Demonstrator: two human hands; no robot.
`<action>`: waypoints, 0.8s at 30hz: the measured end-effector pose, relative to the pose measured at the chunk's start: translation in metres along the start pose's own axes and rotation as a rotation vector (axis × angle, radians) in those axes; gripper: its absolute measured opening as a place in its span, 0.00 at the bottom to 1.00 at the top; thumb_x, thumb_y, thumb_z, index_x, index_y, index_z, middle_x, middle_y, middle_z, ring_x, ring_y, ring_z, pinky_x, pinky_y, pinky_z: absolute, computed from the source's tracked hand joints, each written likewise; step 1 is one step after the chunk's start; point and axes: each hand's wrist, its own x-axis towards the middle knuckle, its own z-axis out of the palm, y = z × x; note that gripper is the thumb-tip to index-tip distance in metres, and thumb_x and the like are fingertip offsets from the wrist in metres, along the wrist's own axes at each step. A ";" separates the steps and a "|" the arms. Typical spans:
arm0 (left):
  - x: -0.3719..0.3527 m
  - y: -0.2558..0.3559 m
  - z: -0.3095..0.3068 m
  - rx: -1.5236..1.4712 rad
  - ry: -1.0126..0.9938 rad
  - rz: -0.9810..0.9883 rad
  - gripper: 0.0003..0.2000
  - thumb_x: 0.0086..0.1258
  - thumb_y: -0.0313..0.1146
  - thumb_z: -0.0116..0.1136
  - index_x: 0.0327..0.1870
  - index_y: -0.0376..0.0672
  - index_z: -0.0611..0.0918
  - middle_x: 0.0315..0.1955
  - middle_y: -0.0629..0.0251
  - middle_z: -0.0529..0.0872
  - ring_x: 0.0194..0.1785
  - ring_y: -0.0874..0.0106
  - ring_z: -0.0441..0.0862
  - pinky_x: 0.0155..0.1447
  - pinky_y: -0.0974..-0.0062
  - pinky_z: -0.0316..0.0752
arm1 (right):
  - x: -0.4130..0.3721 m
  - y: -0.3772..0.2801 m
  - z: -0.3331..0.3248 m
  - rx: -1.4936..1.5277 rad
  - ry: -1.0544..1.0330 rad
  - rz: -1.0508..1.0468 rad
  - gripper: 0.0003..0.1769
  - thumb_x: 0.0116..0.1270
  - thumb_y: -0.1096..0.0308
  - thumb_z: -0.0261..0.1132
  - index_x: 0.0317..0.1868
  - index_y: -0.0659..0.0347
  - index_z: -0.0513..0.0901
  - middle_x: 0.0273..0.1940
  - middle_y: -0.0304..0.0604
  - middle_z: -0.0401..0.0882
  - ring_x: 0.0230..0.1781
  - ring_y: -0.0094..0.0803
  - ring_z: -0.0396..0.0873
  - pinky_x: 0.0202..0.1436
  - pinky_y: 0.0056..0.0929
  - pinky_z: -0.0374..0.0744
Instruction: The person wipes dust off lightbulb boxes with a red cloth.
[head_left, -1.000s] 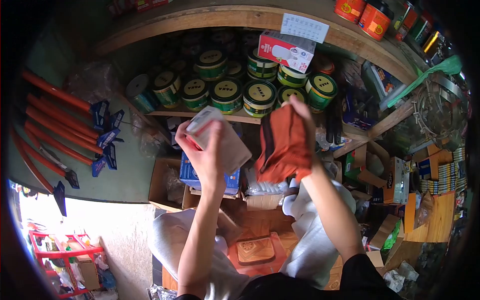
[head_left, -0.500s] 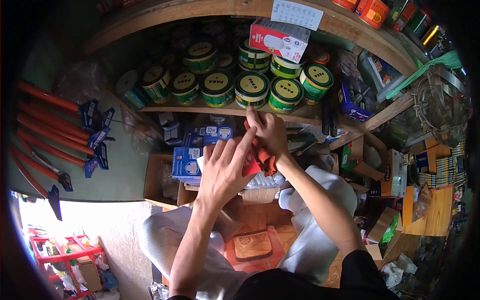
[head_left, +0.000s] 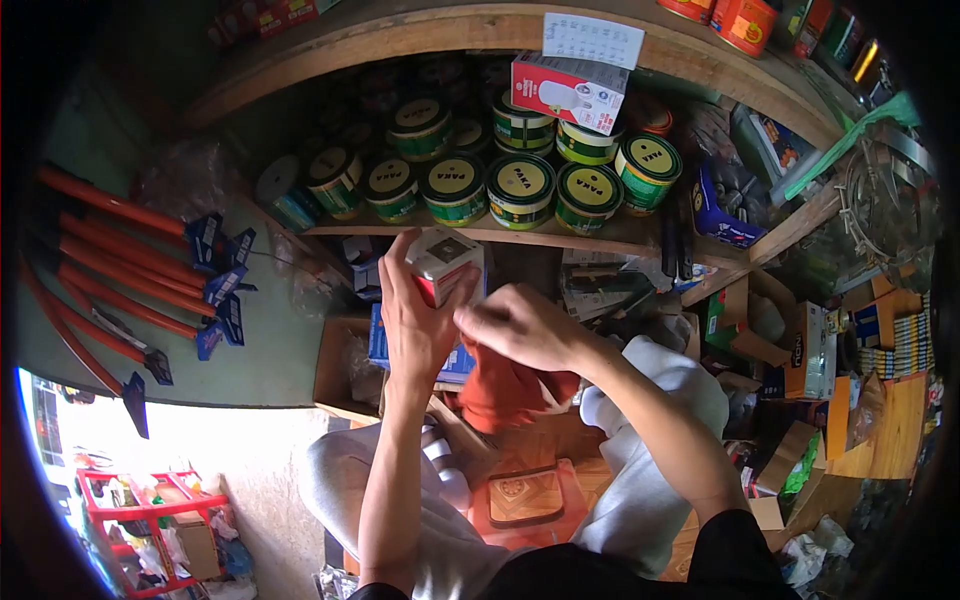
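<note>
My left hand (head_left: 412, 325) grips a small white and red cardboard box (head_left: 445, 258), fingers along its left side, with the printed end facing up. Close to the box's lower right is my right hand (head_left: 525, 328), its fingers curled and slightly blurred. From under it hangs a rust-red cloth (head_left: 512, 392), bunched and loose. Partly covered by my left hand and the cloth, blue boxes (head_left: 378, 340) sit below. A row of green tins with yellow lids (head_left: 522, 180) stands on the shelf just beyond my hands.
Another red and white box (head_left: 568, 95) lies on the tins under a wooden beam (head_left: 440, 45). Orange-handled saws (head_left: 140, 260) hang at left. Open cartons (head_left: 745, 325) crowd the right side. A red rack (head_left: 150, 515) stands at lower left.
My left hand has lifted and turned the small box, so its end now shows. My right hand has moved down and toward me, and the cloth now hangs more spread out.
</note>
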 end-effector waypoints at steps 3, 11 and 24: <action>-0.001 0.002 -0.002 0.037 -0.036 -0.107 0.30 0.66 0.39 0.72 0.62 0.38 0.69 0.53 0.48 0.77 0.57 0.57 0.77 0.61 0.61 0.72 | -0.008 -0.004 0.003 -0.187 -0.212 0.088 0.24 0.75 0.52 0.59 0.30 0.65 0.85 0.19 0.49 0.80 0.18 0.33 0.77 0.28 0.37 0.73; 0.051 -0.003 0.032 0.096 0.005 0.123 0.30 0.66 0.38 0.72 0.61 0.32 0.68 0.52 0.44 0.72 0.57 0.48 0.73 0.62 0.56 0.69 | -0.016 0.036 0.081 -0.646 -0.129 -0.149 0.20 0.68 0.56 0.62 0.28 0.66 0.86 0.26 0.55 0.85 0.28 0.51 0.86 0.39 0.48 0.84; 0.179 0.047 0.122 0.563 -0.863 0.750 0.31 0.56 0.47 0.76 0.60 0.52 0.75 0.58 0.58 0.71 0.69 0.57 0.70 0.71 0.51 0.67 | -0.003 0.036 0.098 -0.710 -0.387 -0.014 0.16 0.72 0.56 0.61 0.40 0.60 0.85 0.44 0.44 0.83 0.52 0.38 0.80 0.56 0.37 0.83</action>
